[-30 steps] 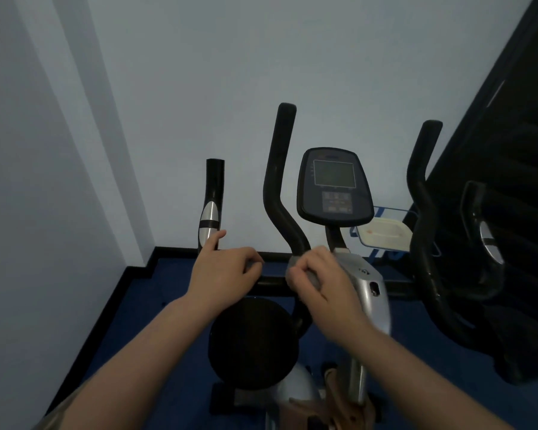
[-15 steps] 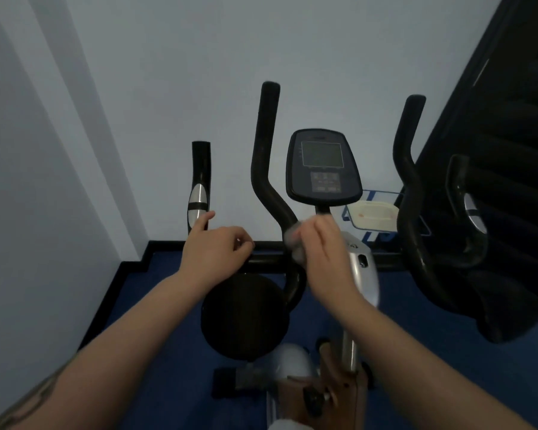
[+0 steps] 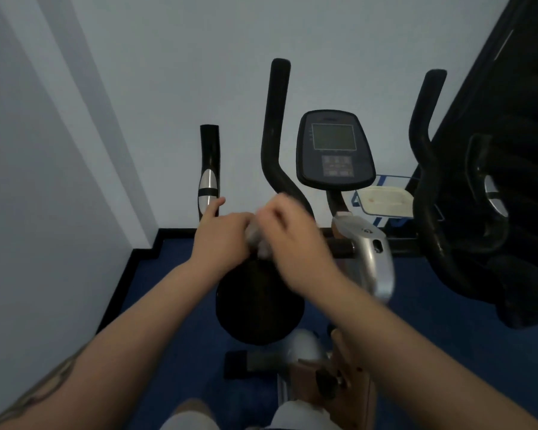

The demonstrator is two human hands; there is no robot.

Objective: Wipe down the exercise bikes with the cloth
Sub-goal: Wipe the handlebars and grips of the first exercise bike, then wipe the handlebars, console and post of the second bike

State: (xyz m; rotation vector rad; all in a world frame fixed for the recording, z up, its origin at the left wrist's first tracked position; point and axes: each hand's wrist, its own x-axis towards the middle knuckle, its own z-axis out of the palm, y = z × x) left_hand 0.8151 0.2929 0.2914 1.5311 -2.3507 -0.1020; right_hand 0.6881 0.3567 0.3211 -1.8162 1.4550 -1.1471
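Note:
An exercise bike stands in front of me, with a dark console (image 3: 334, 150), tall black handlebars (image 3: 275, 125) and a silver column (image 3: 370, 252). My right hand (image 3: 292, 240) grips a crumpled grey cloth (image 3: 257, 238) on the crossbar, just left of the column. Touching the cloth from the left, my left hand (image 3: 221, 235) holds the same bar with curled fingers, its thumb up by the silver grip sensor (image 3: 207, 190). The crossbar beneath both hands is hidden. The right hand is blurred.
A pale wall corner lies close on the left, with a blue floor (image 3: 156, 293) and black skirting below. A dark machine (image 3: 494, 181) crowds the right side. A white tray (image 3: 385, 201) on a blue rack sits behind the console. A round black disc (image 3: 258, 302) sits below the hands.
My right hand has slid the cloth left along the crossbar, from beside the column until it meets my left hand. The left hand has stayed on the bar.

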